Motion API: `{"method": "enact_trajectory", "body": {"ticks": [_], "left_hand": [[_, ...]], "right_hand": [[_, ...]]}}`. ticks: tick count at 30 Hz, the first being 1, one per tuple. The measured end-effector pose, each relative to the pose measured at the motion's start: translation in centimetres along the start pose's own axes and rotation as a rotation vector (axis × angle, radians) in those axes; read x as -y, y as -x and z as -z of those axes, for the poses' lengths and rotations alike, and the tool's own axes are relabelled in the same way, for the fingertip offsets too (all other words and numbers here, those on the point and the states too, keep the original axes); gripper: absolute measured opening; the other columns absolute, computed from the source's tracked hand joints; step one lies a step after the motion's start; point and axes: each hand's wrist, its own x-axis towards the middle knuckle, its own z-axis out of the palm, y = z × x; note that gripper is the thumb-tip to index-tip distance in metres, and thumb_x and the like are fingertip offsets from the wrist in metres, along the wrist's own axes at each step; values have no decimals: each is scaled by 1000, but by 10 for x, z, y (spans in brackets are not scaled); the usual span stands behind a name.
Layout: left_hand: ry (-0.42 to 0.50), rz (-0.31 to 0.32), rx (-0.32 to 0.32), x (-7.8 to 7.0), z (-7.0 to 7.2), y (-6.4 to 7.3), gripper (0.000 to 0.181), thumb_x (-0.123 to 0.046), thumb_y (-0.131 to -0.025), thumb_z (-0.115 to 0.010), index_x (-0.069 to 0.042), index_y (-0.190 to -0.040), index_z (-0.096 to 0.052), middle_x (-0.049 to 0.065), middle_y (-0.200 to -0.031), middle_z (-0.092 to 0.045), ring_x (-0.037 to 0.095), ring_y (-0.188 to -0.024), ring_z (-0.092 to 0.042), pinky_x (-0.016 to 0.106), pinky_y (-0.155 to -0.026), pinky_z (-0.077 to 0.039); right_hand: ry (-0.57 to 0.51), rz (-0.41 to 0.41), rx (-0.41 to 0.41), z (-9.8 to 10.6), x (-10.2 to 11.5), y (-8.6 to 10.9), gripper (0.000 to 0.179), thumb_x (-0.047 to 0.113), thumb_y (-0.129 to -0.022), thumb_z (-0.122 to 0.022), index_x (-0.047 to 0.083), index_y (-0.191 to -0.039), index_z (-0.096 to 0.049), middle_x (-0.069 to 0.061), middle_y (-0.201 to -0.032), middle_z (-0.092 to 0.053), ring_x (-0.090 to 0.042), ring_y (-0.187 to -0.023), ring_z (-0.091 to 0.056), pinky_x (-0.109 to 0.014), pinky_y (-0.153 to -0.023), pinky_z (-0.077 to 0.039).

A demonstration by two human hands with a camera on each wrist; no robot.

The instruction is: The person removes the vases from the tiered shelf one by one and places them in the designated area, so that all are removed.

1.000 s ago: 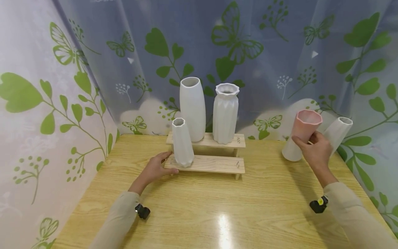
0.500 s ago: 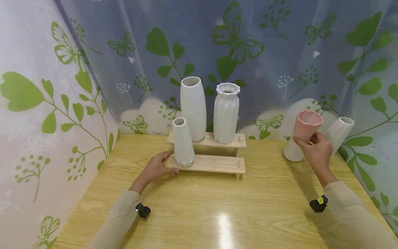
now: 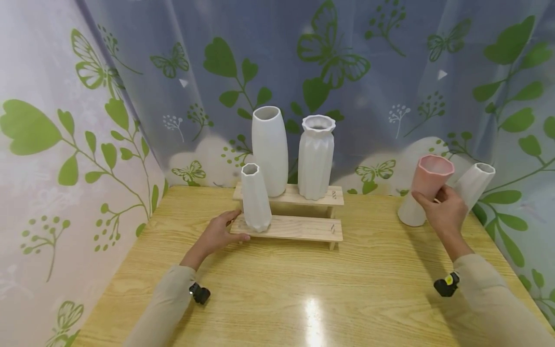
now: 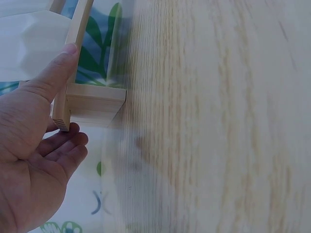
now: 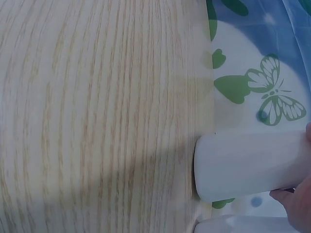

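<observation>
At the left end of a two-tier wooden stand (image 3: 299,228), my left hand (image 3: 215,236) grips the lower board. Its thumb lies along the board's front edge in the left wrist view, with the fingers curled at the end. Close to that hand, a small white faceted vase (image 3: 256,200) stands on the lower tier. My right hand (image 3: 445,214) holds a vase (image 3: 427,185), pink above and white below, round its middle. The base of this vase appears to meet the table in the right wrist view. Behind the right hand, a slim white vase (image 3: 472,185) is partly hidden.
The upper tier bears a tall smooth white vase (image 3: 270,152) and a white pleated vase (image 3: 316,159) with a ruffled rim. The wood-grain table (image 3: 277,289) extends in front of the stand. A leaf-patterned curtain (image 3: 381,86) hangs along the back and sides.
My right hand and the pink-and-white vase have shifted slightly to the right. My left hand keeps its place on the stand.
</observation>
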Motion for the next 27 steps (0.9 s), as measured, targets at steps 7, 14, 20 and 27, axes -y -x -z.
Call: {"method": "enact_trajectory", "body": {"ticks": [7,14,20,27], "left_hand": [[4,-1,-9,0,-1,0,93,-36,-83,-87,2,-154,-41,22,-156,-43,41,-144,-42,54,-115,-43],[0,-16,-15,-2,-1,1,95,-42,-82,-86,1,-155,-41,22,-156,-44,41,-143,-43,54,-115,-43],[-6,-23,-19,-2,-3,1,95,-42,-82,-86,1,-154,-42,22,-155,-45,41,-143,-44,54,-115,-44],[-1,5,-16,-1,-1,2,94,-37,-83,-87,1,-155,-40,22,-156,-44,41,-144,-42,54,-116,-43]], "right_hand": [[10,-50,35,4,-3,-5,64,38,-85,-84,3,-135,-65,-21,-129,-68,7,-91,-56,-7,-75,-48],[33,-92,37,9,-7,-8,65,42,-84,-84,1,-132,-66,-21,-129,-68,9,-84,-51,-6,-71,-43],[55,-86,47,12,-9,-9,68,45,-84,-83,0,-132,-66,-20,-129,-68,12,-80,-47,-7,-71,-42],[27,-60,94,15,-8,-6,71,45,-87,-80,0,-139,-61,-23,-134,-64,13,-83,-47,-4,-71,-41]]}}
